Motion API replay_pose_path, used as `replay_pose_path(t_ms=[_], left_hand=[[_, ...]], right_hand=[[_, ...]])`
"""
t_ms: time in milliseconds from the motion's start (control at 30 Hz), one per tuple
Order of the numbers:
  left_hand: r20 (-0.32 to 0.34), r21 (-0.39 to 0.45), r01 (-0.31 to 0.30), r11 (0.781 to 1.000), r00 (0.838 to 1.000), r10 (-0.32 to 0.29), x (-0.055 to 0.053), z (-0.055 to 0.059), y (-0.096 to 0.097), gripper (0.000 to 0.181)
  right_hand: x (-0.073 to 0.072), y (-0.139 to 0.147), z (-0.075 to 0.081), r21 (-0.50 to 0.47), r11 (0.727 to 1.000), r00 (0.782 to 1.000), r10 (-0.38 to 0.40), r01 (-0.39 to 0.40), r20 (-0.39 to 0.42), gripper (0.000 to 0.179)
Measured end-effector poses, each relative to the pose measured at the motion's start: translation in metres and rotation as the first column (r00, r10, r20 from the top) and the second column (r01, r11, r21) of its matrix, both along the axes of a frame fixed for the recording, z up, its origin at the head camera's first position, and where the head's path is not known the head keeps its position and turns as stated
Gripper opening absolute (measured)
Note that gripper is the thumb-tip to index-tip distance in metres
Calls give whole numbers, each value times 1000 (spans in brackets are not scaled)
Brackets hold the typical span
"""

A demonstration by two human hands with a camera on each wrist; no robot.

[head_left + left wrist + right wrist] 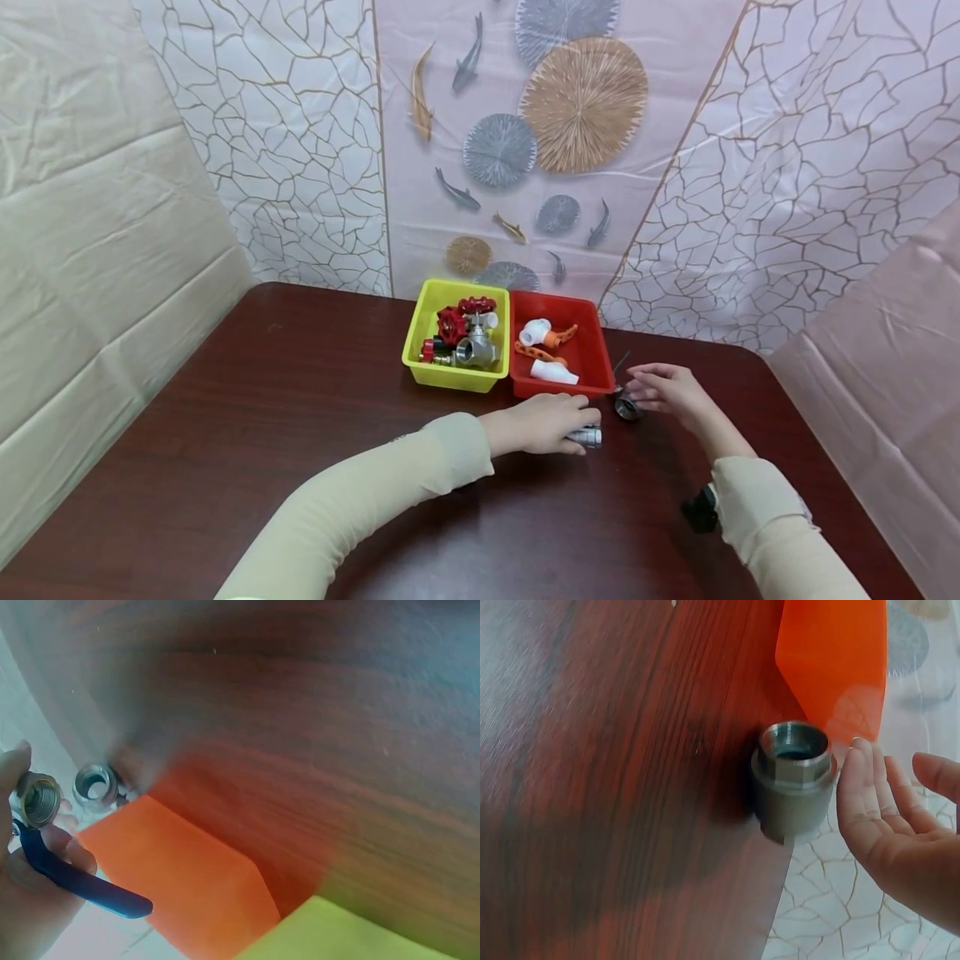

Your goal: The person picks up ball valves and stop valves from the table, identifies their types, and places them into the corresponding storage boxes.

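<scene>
My left hand (547, 422) grips a metal ball valve (588, 436) above the table, in front of the red bin. In the left wrist view the valve's blue lever handle (82, 881) sticks out past the fingers, and its threaded opening faces the camera. At the red bin's right front corner stands a metal fitting (795, 784) with a hexagonal collar and an open round end. Beside it is my right hand (671, 396), its fingers extended and holding nothing. Whether the fingertips touch the fitting, I cannot tell.
A yellow bin (450, 377) contains metal valves, some with red handwheels. Against its right side stands a red bin (600, 358) with white plastic valves that have orange handles (538, 353). Both are near the back edge of the dark wooden table (315, 417), before a patterned cloth backdrop.
</scene>
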State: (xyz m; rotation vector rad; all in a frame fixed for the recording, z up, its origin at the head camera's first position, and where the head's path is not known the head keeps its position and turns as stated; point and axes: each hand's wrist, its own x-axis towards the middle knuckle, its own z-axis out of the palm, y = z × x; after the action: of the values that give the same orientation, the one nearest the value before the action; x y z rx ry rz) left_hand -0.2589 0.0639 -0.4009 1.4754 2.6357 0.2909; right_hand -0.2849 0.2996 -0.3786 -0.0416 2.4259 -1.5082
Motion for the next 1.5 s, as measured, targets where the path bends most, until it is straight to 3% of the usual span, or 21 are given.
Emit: replay_pose_path(t_ms=[167, 500, 700, 967, 1200, 1500], left_hand=[[-69, -15, 7, 1000, 998, -8, 0, 7, -7, 45], [-108, -45, 4, 999, 994, -8, -3, 18, -13, 39], [-139, -85, -14, 996, 990, 2, -7, 19, -18, 40], [-241, -127, 67, 990, 966, -97, -5, 19, -19, 31], [-211, -137, 76, 988, 972, -104, -3, 27, -15, 31], [-218, -146, 52, 988, 972, -83, -8, 45, -13, 42]], right_hand=[[-7, -11, -1, -25, 999, 1000, -24, 24, 11, 46], [-20, -26, -4, -57, 991, 992, -115, 118, 61, 45], [-29, -30, -3, -51, 992, 991, -114, 117, 65, 43], [-42, -34, -2, 41, 992, 983, -121, 117, 140, 45], [-44, -28, -6, 23, 996, 966, -93, 90, 241, 46], [-45, -32, -4, 34, 995, 969, -97, 92, 229, 43]])
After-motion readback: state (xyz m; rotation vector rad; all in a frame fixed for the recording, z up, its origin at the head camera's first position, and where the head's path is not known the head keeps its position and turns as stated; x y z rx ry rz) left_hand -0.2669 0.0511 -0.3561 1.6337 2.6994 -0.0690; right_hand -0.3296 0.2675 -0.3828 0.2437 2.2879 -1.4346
